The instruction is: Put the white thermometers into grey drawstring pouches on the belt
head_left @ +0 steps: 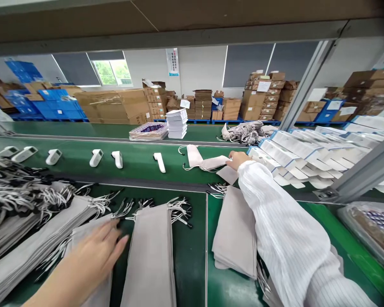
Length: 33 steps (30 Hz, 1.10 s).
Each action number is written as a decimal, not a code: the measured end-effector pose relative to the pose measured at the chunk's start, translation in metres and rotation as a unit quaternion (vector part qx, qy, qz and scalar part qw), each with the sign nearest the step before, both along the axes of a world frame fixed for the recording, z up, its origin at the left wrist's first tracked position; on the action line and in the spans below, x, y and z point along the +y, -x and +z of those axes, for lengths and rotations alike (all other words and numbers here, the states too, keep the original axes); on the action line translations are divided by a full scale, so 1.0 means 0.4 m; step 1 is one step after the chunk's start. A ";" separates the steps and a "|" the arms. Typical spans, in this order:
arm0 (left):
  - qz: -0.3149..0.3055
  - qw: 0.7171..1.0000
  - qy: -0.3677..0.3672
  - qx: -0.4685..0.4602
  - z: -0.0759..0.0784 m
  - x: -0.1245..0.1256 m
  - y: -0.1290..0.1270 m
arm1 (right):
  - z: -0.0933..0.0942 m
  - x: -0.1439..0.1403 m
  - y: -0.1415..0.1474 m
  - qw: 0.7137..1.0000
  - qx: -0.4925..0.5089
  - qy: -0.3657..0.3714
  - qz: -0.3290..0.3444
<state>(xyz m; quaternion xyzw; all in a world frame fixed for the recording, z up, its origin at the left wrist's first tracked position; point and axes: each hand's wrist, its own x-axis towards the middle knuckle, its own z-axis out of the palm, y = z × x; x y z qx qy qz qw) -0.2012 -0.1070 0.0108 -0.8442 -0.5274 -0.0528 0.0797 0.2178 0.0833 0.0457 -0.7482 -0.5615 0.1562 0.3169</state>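
Observation:
On the green conveyor belt ahead, my right hand (238,160) pinches the end of a grey drawstring pouch (215,163). Another grey pouch (194,155) lies against it, its cord loops to the left. Slightly blurred, my left hand (99,245) is over a grey pouch pile (97,281), thumb apart from the fingers and nothing visibly held. Between my arms is a stack of flat pouches (150,256) with white cords and black cord ends. A further pouch stack (235,232) sits beside my right sleeve. White handheld thermometers (159,163) are spaced along the belt.
More corded pouches (35,238) are heaped at left. Open white boxes (294,153) crowd the right side, near a slanted metal post (307,81). Beyond the belt stand a stack of white booklets (177,123), a tray (148,131) and a bundle of grey pouches (246,132).

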 end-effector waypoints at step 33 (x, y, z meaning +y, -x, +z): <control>-0.090 0.979 -0.005 -0.182 -0.016 0.140 -0.491 | -0.030 0.036 0.299 0.965 0.101 0.102 0.220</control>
